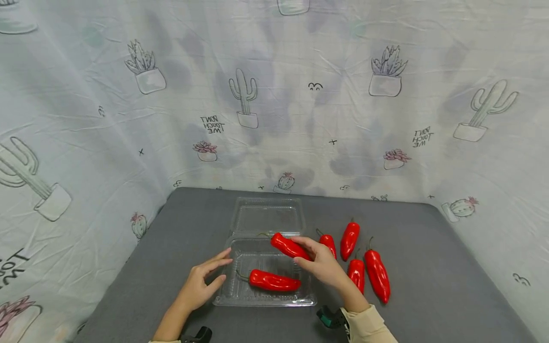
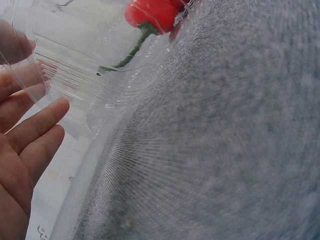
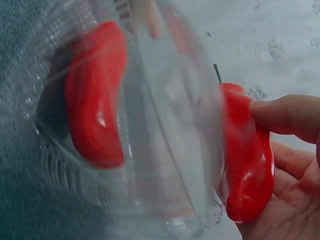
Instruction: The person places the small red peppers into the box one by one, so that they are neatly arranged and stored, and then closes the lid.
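My right hand [image 1: 323,264] grips a red pepper [image 1: 288,245] over the back right part of a clear plastic box [image 1: 240,297]. In the right wrist view the thumb of the right hand [image 3: 295,165] lies on one side of this pepper [image 3: 247,155], the fingers behind it. Another red pepper [image 1: 274,280] lies crosswise in the front of the box, its stem toward the left. My left hand [image 1: 198,288] is at the box's left side, fingers extended; in the left wrist view the left hand [image 2: 25,150] has some fingers behind the clear wall.
Right of the box lie several more red peppers [image 1: 377,276] on the grey table [image 1: 429,286]. The box's clear lid [image 1: 269,214] lies opened out behind it. A patterned cloth [image 1: 291,105] hangs around the table's back and sides.
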{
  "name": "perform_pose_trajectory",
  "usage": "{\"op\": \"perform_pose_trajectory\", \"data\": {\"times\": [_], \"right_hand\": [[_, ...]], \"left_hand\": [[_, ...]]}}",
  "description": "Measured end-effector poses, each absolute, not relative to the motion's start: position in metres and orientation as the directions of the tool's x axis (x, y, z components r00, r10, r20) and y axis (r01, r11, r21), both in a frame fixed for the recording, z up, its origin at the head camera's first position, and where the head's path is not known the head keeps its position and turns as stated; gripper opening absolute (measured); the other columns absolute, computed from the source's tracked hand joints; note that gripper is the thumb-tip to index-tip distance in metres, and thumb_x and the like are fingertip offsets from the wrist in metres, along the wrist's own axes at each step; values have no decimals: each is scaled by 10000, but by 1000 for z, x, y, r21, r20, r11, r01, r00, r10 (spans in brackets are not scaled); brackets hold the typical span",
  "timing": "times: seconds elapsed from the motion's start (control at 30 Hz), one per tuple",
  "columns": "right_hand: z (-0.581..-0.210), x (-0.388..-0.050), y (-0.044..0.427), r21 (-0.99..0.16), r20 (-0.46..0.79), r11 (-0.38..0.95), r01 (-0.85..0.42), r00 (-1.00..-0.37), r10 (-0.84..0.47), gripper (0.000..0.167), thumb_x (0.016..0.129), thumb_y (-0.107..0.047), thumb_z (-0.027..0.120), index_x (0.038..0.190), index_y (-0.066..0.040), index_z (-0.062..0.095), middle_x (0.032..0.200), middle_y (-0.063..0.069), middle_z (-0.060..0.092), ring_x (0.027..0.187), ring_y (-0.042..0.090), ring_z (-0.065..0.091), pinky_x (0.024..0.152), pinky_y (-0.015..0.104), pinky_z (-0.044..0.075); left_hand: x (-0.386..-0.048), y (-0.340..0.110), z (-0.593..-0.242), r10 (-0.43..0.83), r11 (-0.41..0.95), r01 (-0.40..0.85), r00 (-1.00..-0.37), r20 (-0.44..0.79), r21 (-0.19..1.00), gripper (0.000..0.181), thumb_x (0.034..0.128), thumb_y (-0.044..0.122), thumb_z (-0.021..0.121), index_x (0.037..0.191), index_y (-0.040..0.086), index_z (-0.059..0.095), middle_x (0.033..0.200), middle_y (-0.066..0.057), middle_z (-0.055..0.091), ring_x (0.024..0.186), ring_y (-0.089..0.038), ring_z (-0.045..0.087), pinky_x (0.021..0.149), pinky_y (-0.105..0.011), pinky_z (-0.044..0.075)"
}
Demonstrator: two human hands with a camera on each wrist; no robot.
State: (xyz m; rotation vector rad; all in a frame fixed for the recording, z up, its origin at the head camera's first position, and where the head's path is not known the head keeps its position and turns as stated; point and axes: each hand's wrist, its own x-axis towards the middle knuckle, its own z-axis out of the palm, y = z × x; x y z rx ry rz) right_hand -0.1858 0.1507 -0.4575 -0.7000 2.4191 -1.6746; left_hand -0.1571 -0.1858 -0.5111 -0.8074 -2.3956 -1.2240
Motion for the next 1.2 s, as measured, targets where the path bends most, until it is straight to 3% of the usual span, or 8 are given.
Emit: {"op": "perform_pose_trajectory", "data": {"times": [0.27, 0.43, 0.67, 0.87, 1.2], "right_hand": [[-460, -188, 133, -882, 170, 314, -352, -858, -484, 487, 877, -94, 662, 1335, -35, 505, 1168, 155, 609, 886, 168, 588, 704, 218, 517], [-462, -189, 127, -867, 152, 344, -361, -848, -507, 482, 883, -149, 664, 1335, -76, 516, 1147, 111, 618, 863, 133, 578, 709, 226, 512], [-463, -188, 121, -853, 135, 371, -366, -842, -522, 456, 889, -153, 657, 1325, -112, 531, 1019, 50, 629, 769, 103, 576, 634, 237, 507], [-464, -190, 117, -823, 98, 429, -372, -838, -538, 450, 891, -210, 659, 1320, -145, 540, 1075, -1, 633, 850, 111, 565, 718, 234, 483], [-462, -190, 111, -730, 27, 548, -409, -818, -575, 437, 866, -202, 672, 1288, -148, 574, 1127, -19, 643, 898, 96, 556, 783, 248, 484]], "left_hand": [[-158, -191, -513, 349, 439, 629, -777, 524, 641, 353, 833, -21, 665, 1183, 20, 639, 1378, -161, 523, 1244, -208, 519, 922, -251, 463], [-159, -192, -513, 346, 434, 623, -782, 518, 650, 347, 843, -9, 658, 1188, 22, 638, 1383, -152, 521, 1265, -121, 479, 931, -251, 458], [-158, -190, -513, 343, 438, 641, -767, 542, 630, 354, 819, -31, 675, 1170, 8, 642, 1360, -183, 533, 1233, -224, 532, 924, -241, 455], [-160, -190, -514, 343, 425, 640, -769, 540, 640, 346, 831, -19, 662, 1175, 6, 640, 1372, -172, 526, 1254, -152, 506, 939, -206, 428], [-158, -190, -513, 341, 457, 627, -779, 527, 631, 332, 845, 12, 661, 1176, 29, 645, 1374, -151, 530, 1242, -183, 514, 921, -302, 478]]}}
